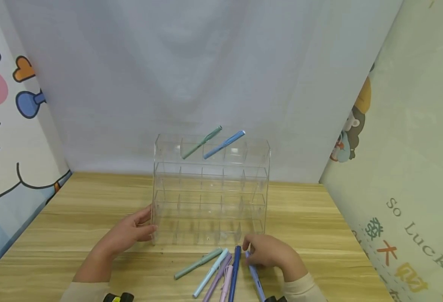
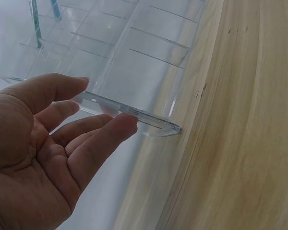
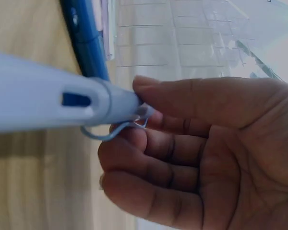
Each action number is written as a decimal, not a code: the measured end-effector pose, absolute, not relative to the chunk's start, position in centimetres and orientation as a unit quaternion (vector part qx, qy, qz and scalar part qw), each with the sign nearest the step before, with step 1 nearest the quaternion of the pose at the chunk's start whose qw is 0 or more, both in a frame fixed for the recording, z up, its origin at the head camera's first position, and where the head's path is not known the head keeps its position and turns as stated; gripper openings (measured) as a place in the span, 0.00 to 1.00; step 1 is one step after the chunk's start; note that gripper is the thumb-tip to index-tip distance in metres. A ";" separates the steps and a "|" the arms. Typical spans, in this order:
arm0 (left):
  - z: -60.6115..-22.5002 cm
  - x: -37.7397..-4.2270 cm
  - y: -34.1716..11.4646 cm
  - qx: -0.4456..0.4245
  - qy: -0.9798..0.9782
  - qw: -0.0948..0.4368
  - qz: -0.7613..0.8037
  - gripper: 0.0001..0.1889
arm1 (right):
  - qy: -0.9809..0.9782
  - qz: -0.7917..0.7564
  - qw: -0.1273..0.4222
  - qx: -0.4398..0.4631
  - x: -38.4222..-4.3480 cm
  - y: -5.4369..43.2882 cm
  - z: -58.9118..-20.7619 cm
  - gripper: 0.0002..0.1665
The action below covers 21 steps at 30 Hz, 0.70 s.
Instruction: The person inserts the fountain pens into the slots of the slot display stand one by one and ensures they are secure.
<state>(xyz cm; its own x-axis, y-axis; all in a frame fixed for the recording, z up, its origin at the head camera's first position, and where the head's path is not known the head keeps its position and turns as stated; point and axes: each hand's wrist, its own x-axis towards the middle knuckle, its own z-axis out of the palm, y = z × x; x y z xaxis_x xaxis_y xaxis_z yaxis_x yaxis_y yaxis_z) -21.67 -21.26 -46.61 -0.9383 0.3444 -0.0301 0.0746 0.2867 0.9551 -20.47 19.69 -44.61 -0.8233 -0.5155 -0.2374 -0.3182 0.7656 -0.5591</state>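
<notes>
A clear acrylic pen rack [image 1: 210, 205] with tiered compartments stands on the table. My left hand [image 1: 132, 230] holds its left side edge, and in the left wrist view the thumb and fingers [image 2: 120, 127] lie about the panel's rim. My right hand [image 1: 268, 251] pinches the cap end of a periwinkle pen [image 1: 256, 277], in front of the rack's right part. In the right wrist view that pen [image 3: 48, 98] reaches to the thumb and fingertips, its clip facing the fingers. A green pen [image 1: 202, 142] and a blue pen [image 1: 225, 144] lean in the top tier.
Several loose pens lie before the rack: green [image 1: 198, 263], light blue [image 1: 211, 272], purple [image 1: 217, 279], pink [image 1: 226, 283] and dark blue [image 1: 234, 272]. A white curtain [image 1: 213, 63] hangs behind the table [image 1: 300, 214], with printed panels at both sides.
</notes>
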 end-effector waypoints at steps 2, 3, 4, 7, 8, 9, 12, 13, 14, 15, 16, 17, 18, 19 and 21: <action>-46.7 -21.8 -21.2 0.129 0.795 0.118 0.581 0.40 | 0.913 -0.275 0.199 -0.227 -20.5 19.8 -44.3 0.15; -46.7 -21.8 -21.2 0.127 0.797 0.117 0.579 0.41 | 0.909 -0.283 0.201 -0.229 -20.5 19.9 -44.2 0.15; -46.8 -21.8 -21.2 0.123 0.798 0.119 0.578 0.41 | 0.905 -0.292 0.203 -0.233 -20.6 20.0 -44.1 0.16; -46.7 -21.8 -21.1 0.120 0.800 0.120 0.576 0.42 | 0.889 -0.323 0.210 -0.247 -20.8 20.4 -43.8 0.16; -46.7 -21.8 -21.1 0.118 0.801 0.120 0.575 0.42 | 0.883 -0.334 0.213 -0.252 -20.8 20.6 -43.6 0.16; -46.7 -21.8 -21.1 0.118 0.800 0.120 0.575 0.42 | 0.876 -0.346 0.216 -0.256 -20.8 20.7 -43.4 0.15; -46.6 -21.8 -21.1 0.116 0.799 0.122 0.577 0.41 | 0.858 -0.377 0.224 -0.267 -20.6 21.0 -42.8 0.14; -46.5 -21.8 -21.1 0.120 0.799 0.123 0.576 0.41 | 0.853 -0.385 0.227 -0.271 -20.6 21.2 -42.7 0.13; -46.5 -21.8 -21.0 0.116 0.798 0.124 0.578 0.41 | 0.847 -0.393 0.228 -0.276 -20.5 21.3 -42.5 0.13; -46.5 -21.8 -21.0 0.117 0.797 0.125 0.579 0.41 | 0.842 -0.400 0.230 -0.281 -20.5 21.4 -42.4 0.12; -46.5 -21.8 -21.0 0.116 0.797 0.125 0.580 0.42 | 0.837 -0.405 0.229 -0.286 -20.4 21.5 -42.2 0.11; -46.4 -21.7 -21.1 0.120 0.797 0.125 0.578 0.42 | 0.832 -0.412 0.230 -0.292 -20.4 21.6 -42.1 0.11; -46.4 -21.7 -21.1 0.119 0.796 0.125 0.580 0.43 | 0.828 -0.418 0.229 -0.297 -20.4 21.7 -42.0 0.11; -46.4 -21.7 -21.1 0.118 0.797 0.126 0.579 0.43 | 0.826 -0.420 0.225 -0.302 -20.3 21.8 -41.9 0.10; -46.4 -21.8 -21.1 0.118 0.797 0.126 0.579 0.43 | 0.823 -0.427 0.218 -0.306 -20.3 21.9 -41.6 0.10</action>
